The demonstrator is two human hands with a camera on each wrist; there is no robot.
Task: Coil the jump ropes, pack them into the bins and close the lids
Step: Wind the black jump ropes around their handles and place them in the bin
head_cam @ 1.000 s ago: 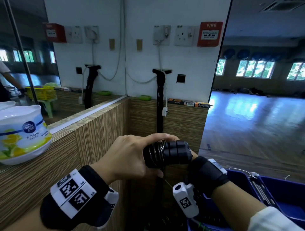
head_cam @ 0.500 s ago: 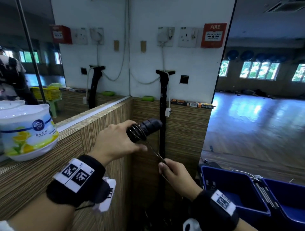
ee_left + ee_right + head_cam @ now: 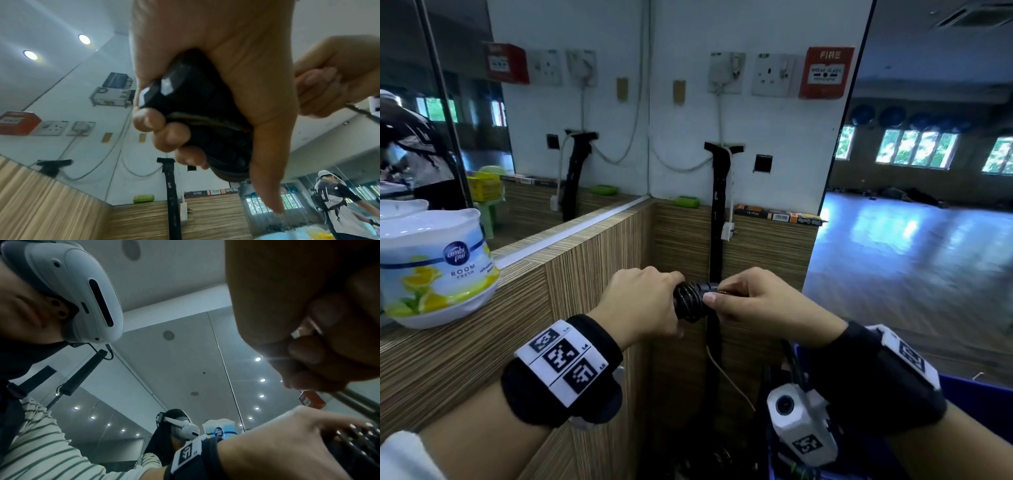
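Black jump-rope handles (image 3: 690, 301) wound with thin cord, gripped in left hand (image 3: 642, 305); cord (image 3: 726, 292) pinched by right hand (image 3: 763, 306).

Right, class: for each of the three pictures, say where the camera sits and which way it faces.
Head: worn on the head, looking forward and down; both hands wind a jump rope.
Left wrist: looks up along the left hand gripping the handles.
Right wrist: looks up past the right hand at the headset.
Shared: head and left wrist both show the fire alarm.
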